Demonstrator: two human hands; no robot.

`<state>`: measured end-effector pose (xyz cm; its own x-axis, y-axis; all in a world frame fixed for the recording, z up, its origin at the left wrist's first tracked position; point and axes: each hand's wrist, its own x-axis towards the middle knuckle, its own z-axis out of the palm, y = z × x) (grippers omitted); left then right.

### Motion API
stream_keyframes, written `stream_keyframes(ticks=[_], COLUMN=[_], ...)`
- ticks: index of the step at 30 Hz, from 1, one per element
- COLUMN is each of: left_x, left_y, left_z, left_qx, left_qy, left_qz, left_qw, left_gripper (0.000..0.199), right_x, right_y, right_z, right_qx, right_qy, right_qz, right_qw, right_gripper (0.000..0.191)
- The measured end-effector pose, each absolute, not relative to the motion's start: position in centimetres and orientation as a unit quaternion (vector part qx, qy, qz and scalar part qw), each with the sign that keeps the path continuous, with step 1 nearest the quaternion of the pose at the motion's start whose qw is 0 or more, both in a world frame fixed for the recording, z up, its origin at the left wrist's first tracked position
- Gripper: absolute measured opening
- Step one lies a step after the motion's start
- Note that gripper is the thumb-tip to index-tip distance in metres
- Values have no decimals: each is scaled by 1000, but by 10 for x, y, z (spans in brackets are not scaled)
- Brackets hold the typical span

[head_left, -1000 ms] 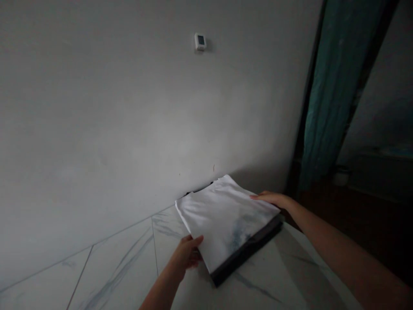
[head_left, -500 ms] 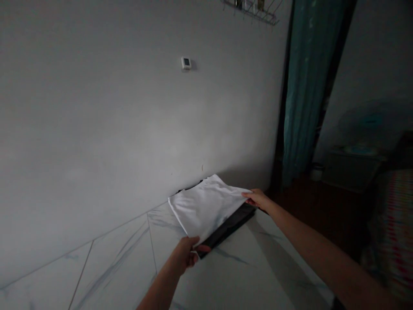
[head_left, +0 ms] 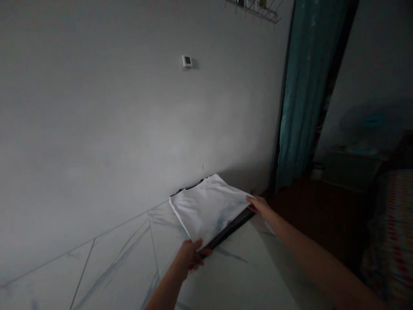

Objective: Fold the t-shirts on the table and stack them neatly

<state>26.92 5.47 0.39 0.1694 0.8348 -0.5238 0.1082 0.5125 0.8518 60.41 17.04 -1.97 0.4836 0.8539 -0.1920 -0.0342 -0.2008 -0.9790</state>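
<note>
A white cloth garment (head_left: 209, 209), perhaps a folded shirt, lies spread over a dark folded cloth (head_left: 234, 227) against the wall. My left hand (head_left: 192, 256) pinches its near left corner between thumb and fingers. At the near right corner, my right hand (head_left: 258, 206) grips the white fabric the same way. The near edge is stretched between both hands, with a strip of the dark cloth showing below it. Along the back, a thin dark edge also peeks out. Greyish patches mark the white fabric near its front.
The marble-patterned surface (head_left: 116, 262) meets a grey wall (head_left: 97, 129) holding a small white display device (head_left: 187, 61). A wire rack (head_left: 258, 10) hangs above. To the right are a teal curtain (head_left: 298, 94), a fan (head_left: 371, 120) on a cabinet (head_left: 345, 170), and patterned bedding (head_left: 392, 224).
Both hands have drawn the white garment's near edge slightly toward me and to the right. Less of the dark cloth shows below it now.
</note>
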Motion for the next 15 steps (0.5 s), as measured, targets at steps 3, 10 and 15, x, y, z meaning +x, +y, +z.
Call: stream_keyframes(ticks=[3,10,15], left_x=[270,255,280], left_y=[56,67,87], left_z=[-3,3,59], left_qx=[427,613,723], left_qy=[577,647,671], left_qz=[267,99,141], left_qw=[643,442,85], left_gripper=[48,48,29], right_x=[602,609,548], right_y=[165,158,162], right_z=[-20,2,30], right_qx=[-698,-776,-732], right_qy=[-344,-442,-635], right_qz=[368,246,49], right_qw=[509,377,239], right_gripper=[17,17,38])
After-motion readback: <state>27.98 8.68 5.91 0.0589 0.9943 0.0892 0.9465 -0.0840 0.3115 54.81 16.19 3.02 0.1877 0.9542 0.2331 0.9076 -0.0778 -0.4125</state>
